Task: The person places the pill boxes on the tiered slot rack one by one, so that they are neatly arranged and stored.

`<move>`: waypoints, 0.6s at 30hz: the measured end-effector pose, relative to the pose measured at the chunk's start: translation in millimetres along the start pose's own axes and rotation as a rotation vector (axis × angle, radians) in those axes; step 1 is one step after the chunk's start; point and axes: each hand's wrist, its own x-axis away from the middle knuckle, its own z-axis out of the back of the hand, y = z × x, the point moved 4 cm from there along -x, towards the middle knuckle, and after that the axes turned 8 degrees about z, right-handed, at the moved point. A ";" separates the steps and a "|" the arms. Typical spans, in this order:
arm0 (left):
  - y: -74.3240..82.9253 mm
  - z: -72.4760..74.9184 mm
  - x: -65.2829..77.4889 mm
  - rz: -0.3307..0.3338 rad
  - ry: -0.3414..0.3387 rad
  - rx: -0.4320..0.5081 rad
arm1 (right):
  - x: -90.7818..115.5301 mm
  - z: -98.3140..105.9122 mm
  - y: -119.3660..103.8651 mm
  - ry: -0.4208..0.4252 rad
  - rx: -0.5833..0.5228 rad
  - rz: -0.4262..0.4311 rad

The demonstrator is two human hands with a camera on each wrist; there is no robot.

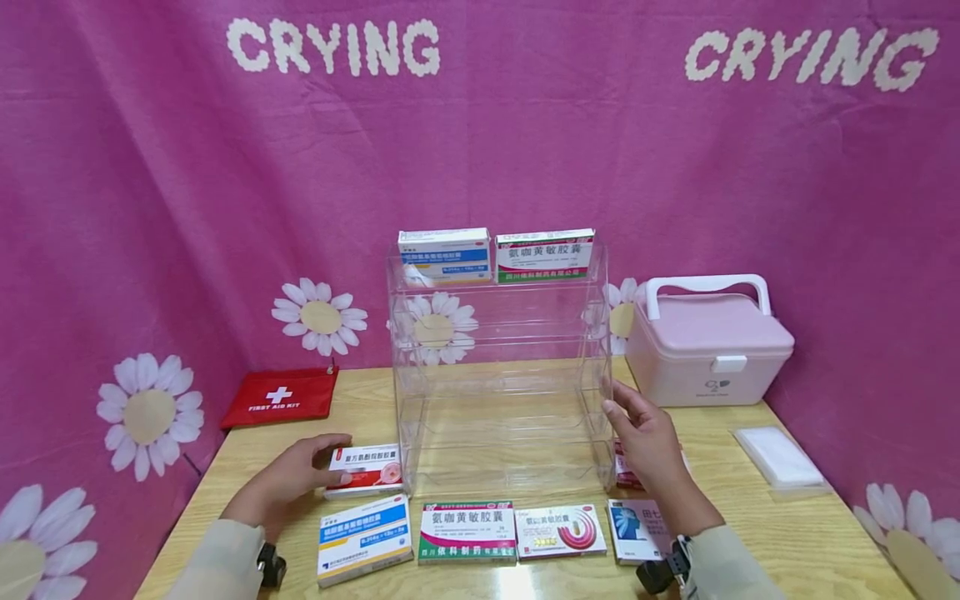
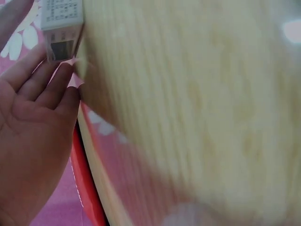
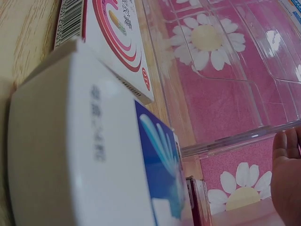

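A clear tiered display rack (image 1: 504,482) stands on the table between the two hands. At its lower left, my left hand (image 1: 296,473) pinches a red-and-white medicine box (image 1: 367,469), thumb on the printed front and fingers behind it. That box's end face (image 2: 63,42) shows between thumb and fingers in the left wrist view. My right hand (image 1: 647,433) touches the rack's right side panel, its fingers fairly straight (image 3: 287,143) there. A blue-and-white box (image 1: 444,257) and a green-and-white box (image 1: 545,257) stand in the top tier.
Before the rack lie a blue-and-yellow box (image 1: 365,540), a green-and-white box (image 1: 467,533), a pink-ringed box (image 1: 561,533) and a box with a blue picture (image 1: 633,533). A dark red box (image 1: 626,467) is partly behind my right hand. Behind are a red pouch (image 1: 300,400) and pink case (image 1: 712,358).
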 end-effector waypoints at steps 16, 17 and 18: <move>-0.8 -3.7 10.4 0.013 0.076 -0.003 | -1.4 -0.4 2.3 0.000 0.009 -0.017; -1.0 -2.8 11.0 0.013 0.100 -0.023 | -1.3 -0.8 2.4 -0.001 0.008 -0.017; -0.8 -1.8 11.4 0.014 0.126 -0.039 | -1.2 -1.2 2.5 0.000 0.007 -0.016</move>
